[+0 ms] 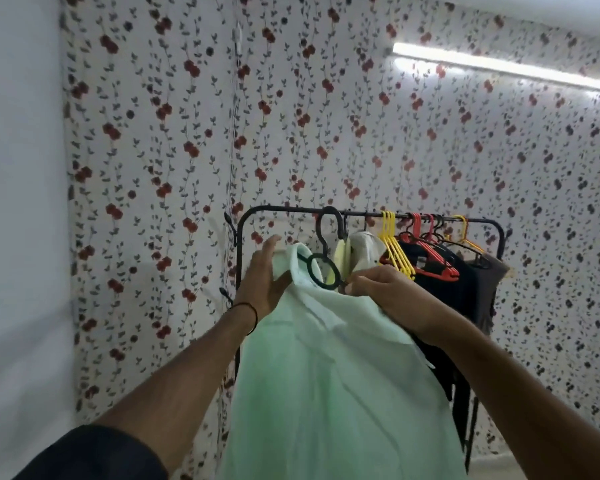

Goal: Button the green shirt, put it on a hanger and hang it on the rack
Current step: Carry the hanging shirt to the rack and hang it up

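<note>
The wall [187, 133] has white paper with red flowers and dark leaves on it, and a long tube light [499, 65] shines high on the right. A black clothes rack [291, 210] stands by the wall. The green shirt [326, 375] is pale and soft and hangs on a black hanger [324, 237] at the left end of the rack. The hanger's hook curves over the top bar. The left hand [262, 282] is flat with straight fingers and touches the shirt's shoulder. The right hand [388, 292] has curled fingers and pinches the hanger by the collar. Yellow hangers [394, 244], red hangers [426, 251] and dark clothes [458, 282] hang on the right.
</note>
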